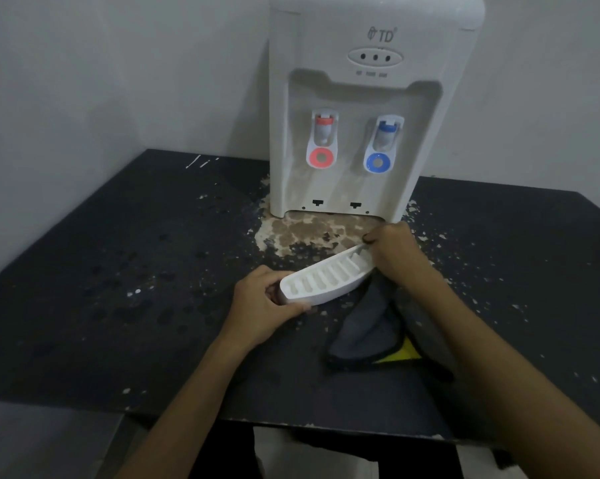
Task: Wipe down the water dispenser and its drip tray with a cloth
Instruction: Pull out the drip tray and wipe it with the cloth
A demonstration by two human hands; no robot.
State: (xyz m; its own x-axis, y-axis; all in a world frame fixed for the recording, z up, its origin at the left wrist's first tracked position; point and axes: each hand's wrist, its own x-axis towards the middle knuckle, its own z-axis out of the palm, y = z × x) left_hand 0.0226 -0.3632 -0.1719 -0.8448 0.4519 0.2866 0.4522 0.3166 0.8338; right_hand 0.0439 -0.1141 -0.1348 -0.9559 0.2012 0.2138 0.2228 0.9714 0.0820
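Both your bare forearms reach forward from the lower edge and draw together toward the middle. Your left hand [262,300] shows its back to you, its digits curled above and below the near end of the white ribbed plastic drip tray [326,280]. Your right hand [397,252] sits farther forward, back uppermost and wrist bent, its fingers curled down over the tray's far end. You hold the tray tilted between your two hands, with its right end farther from you.

The one head-worn camera looks forward and down, close over the dark table [84,323], facing the water dispenser [371,98]
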